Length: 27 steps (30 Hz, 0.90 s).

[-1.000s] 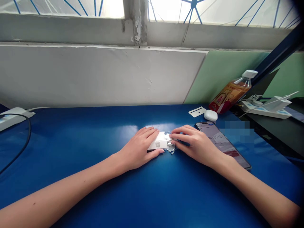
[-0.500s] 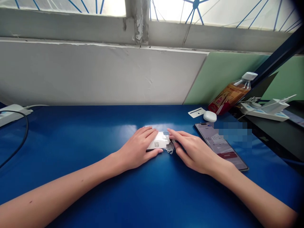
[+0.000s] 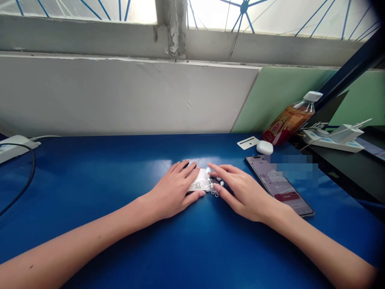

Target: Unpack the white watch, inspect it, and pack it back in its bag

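A small white packet with a printed code (image 3: 201, 182) lies on the blue table (image 3: 120, 176), with a little silver chain (image 3: 214, 192) at its right end. My left hand (image 3: 176, 190) rests flat on the packet, fingers over its top and thumb under its near edge. From the right, the spread fingertips of my right hand (image 3: 240, 192) press on the packet's right end and the chain. Part of the packet is hidden under both hands.
A phone (image 3: 279, 185) with a lit screen lies just right of my right hand. Behind it sit a white earbud case (image 3: 265, 147) and a white card (image 3: 248, 142). A bottle (image 3: 290, 118) leans at the back right. Power strips lie at the far right (image 3: 331, 138) and far left (image 3: 15, 145), the left one with a black cable (image 3: 25, 180).
My right hand has slid left and flattened onto the packet's end. The packet looks more crumpled now, and less of its code label shows. My left hand has stayed in place.
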Motion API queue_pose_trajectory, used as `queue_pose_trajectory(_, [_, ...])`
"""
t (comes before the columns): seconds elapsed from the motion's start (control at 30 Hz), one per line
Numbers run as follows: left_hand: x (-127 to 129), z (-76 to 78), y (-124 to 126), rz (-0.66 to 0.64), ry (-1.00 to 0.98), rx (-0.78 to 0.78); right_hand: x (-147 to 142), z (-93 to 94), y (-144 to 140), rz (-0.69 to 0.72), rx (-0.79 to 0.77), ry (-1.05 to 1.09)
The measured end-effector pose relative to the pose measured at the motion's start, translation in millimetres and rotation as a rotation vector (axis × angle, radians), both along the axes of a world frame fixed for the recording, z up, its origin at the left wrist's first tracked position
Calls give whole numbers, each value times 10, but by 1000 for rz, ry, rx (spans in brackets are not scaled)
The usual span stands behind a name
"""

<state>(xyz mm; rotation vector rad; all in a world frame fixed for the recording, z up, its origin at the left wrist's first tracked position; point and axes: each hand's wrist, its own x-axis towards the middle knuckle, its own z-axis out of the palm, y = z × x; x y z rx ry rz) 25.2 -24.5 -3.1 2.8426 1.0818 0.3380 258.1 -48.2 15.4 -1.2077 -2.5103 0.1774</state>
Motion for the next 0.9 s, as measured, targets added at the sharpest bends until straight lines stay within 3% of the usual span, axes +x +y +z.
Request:
queue_pose_trajectory(0.13, [-12,38,-30,-7,51,-37,55,-21,66,-172,87,19])
queue_pose_trajectory(0.23, [-12,42,-33,-9,52,-43,61,-14,64,-248,59,68])
queue_pose_trajectory(0.37, [-7,32,-27,-18,44,-37,24,-2,19,-123,-43,210])
queue_pose_trajectory(0.53, [-16,18,-19,-20,10,-37,-6,-59,15,32,-58,225])
queue_pose_trajectory(0.77, [-38,21,-10,-69,-69,-30,-5,-92,41,75,58,149])
queue_pose_trajectory(0.9, [-43,25,-6,-82,-53,-55,-90,-109,-40,25,125,85])
